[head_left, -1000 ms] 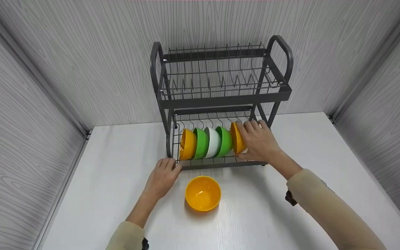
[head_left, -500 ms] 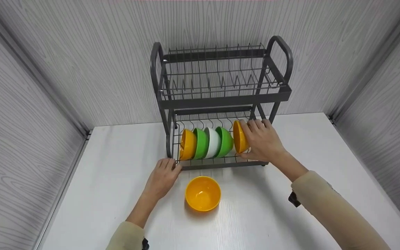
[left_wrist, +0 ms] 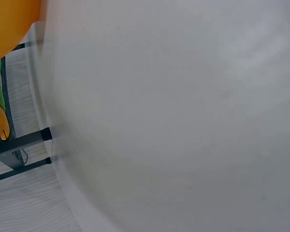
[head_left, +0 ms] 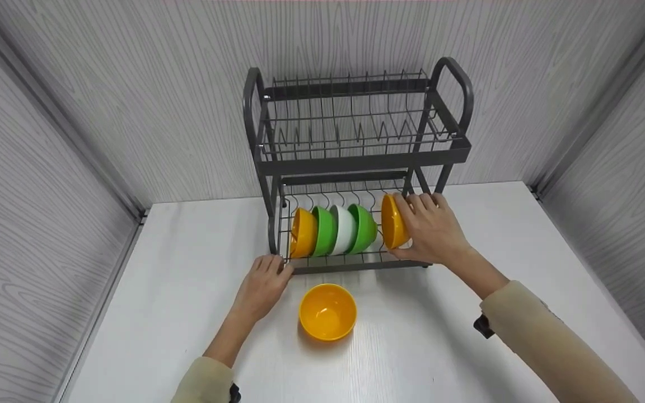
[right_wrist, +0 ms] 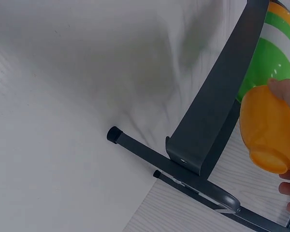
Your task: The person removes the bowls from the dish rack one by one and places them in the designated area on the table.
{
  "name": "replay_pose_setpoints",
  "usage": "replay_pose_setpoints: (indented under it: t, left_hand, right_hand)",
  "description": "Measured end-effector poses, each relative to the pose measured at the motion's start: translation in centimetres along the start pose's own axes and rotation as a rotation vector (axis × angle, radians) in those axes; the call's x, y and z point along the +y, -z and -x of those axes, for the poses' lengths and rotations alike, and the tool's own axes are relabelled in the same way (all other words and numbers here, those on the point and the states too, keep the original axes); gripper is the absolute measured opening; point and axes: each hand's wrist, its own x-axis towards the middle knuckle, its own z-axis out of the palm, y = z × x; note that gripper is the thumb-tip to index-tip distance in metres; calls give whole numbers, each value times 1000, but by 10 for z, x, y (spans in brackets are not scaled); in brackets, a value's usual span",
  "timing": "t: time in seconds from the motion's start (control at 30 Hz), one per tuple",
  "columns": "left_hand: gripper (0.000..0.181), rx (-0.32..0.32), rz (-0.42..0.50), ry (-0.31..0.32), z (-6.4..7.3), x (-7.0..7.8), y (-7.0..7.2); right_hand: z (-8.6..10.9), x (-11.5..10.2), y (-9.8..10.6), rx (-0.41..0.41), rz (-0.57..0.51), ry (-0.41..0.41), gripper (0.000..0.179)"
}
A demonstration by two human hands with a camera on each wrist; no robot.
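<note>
A yellow-orange bowl (head_left: 394,223) stands on its side at the right end of the dish rack's lower shelf. My right hand (head_left: 431,229) grips this bowl by its rim, thumb at the near side and fingers at the far side. In the right wrist view the same bowl (right_wrist: 267,128) is apart from the green bowl (right_wrist: 266,63). My left hand (head_left: 263,285) holds the front left corner of the dark metal dish rack (head_left: 356,267). Left of the held bowl, a green bowl (head_left: 363,229), a white bowl (head_left: 344,229), another green bowl (head_left: 324,232) and a yellow-orange bowl (head_left: 303,234) stand nested sideways.
Another yellow-orange bowl (head_left: 328,312) sits upright on the white table (head_left: 199,246) in front of the rack. The rack's upper tier (head_left: 361,162) overhangs the back of the lower shelf. Grey wood-grain panels (head_left: 149,101) enclose the table at the back and sides.
My right hand has moved a little to the right with the yellow-orange bowl, widening the gap to the green bowl. My left hand has stayed in place.
</note>
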Motion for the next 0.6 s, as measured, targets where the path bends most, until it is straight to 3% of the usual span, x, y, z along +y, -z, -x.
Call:
replay_pose_setpoints:
  t: [0.6]
  left_hand:
    - [29, -6, -10, -5, 0, 0, 0]
  right_hand:
    - [15, -5, 9, 108, 16, 3, 112]
